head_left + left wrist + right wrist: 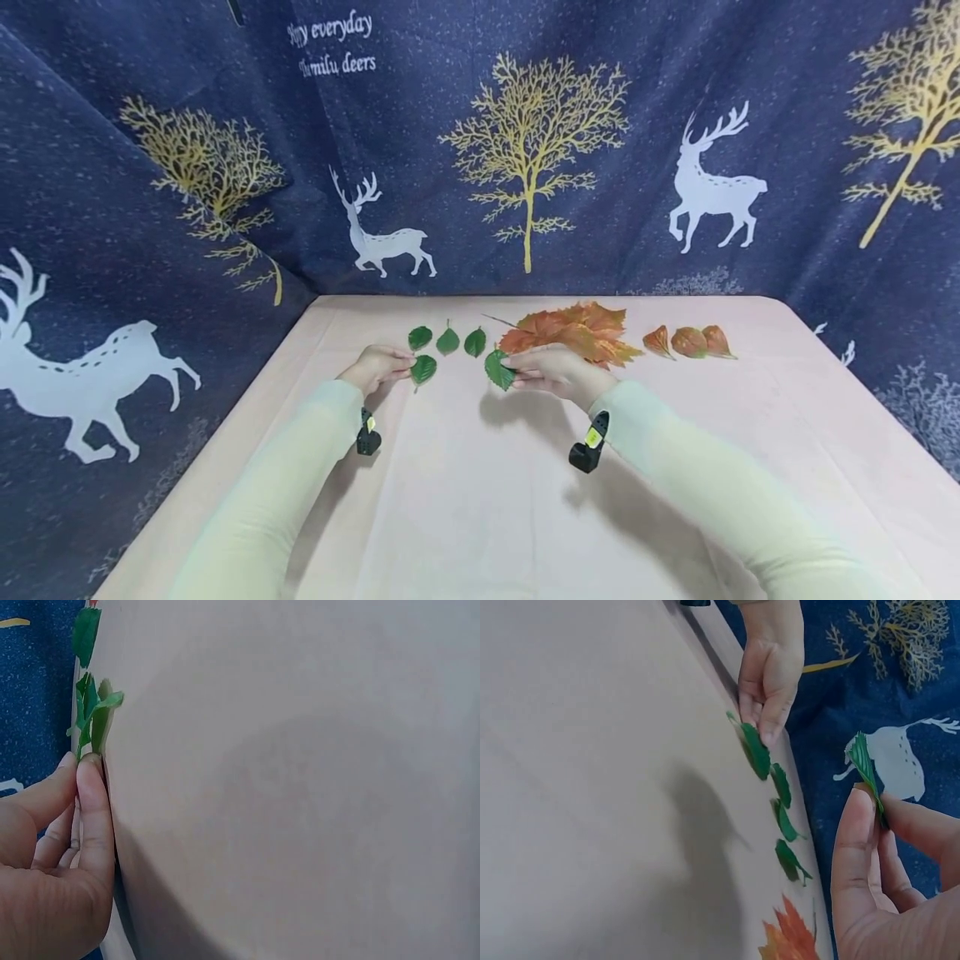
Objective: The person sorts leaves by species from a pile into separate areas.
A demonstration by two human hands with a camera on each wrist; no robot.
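My left hand (pixel 378 368) pinches the edge of a small green leaf (pixel 423 369) low over the table; in the left wrist view thumb and finger meet on that leaf (pixel 88 724). Between the thumb and fingers of my right hand (pixel 558 373) is a second green leaf (pixel 498 370). It is held up off the table, seen nearly edge-on in the right wrist view (pixel 864 765). Just beyond the left hand lie three more green leaves in a row: a left one (pixel 420 337), a middle one (pixel 447 341) and a right one (pixel 475 342).
Behind the right hand lies a pile of large orange maple-like leaves (pixel 577 327). Farther right are three small reddish-brown leaves (pixel 689 342). A pale cloth covers the table (pixel 465 500). A dark blue curtain (pixel 480 217) with deer and trees hangs behind and at the sides.
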